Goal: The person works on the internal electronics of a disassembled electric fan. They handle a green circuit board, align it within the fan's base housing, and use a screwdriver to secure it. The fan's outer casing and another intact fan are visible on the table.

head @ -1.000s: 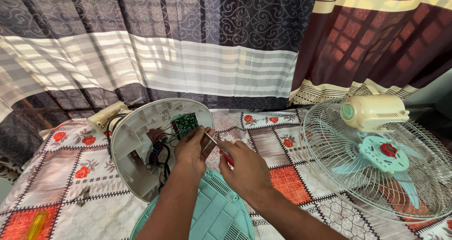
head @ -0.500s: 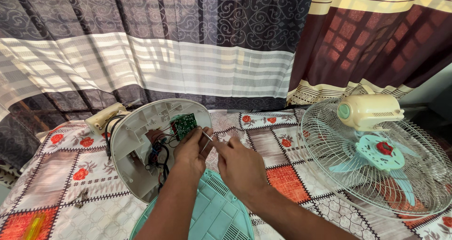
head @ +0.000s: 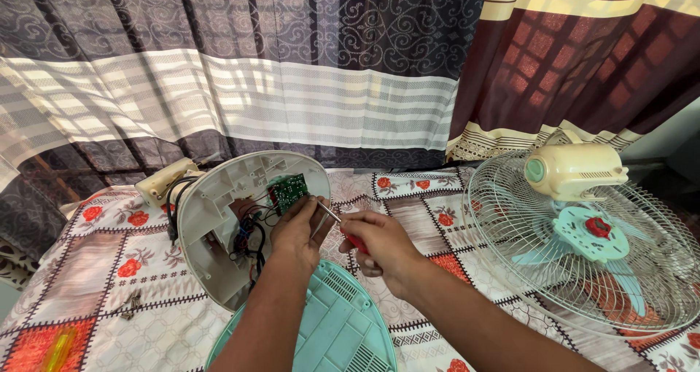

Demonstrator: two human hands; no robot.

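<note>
An opened round white fan base stands tilted on the table, showing wires and a green circuit board. My left hand rests against the board's lower edge, steadying the base. A red-handled screwdriver is gripped in my right hand, its metal tip pointing up-left toward the board. A teal round cover lies flat under my forearms.
A fan head with a wire guard, teal blades and a cream motor housing lies at the right. A yellow tool and small dark parts lie on the floral tablecloth at left. Striped curtains hang behind.
My right hand has drawn back slightly to the right, so the screwdriver's shaft and red handle show more. The left hand stays on the board.
</note>
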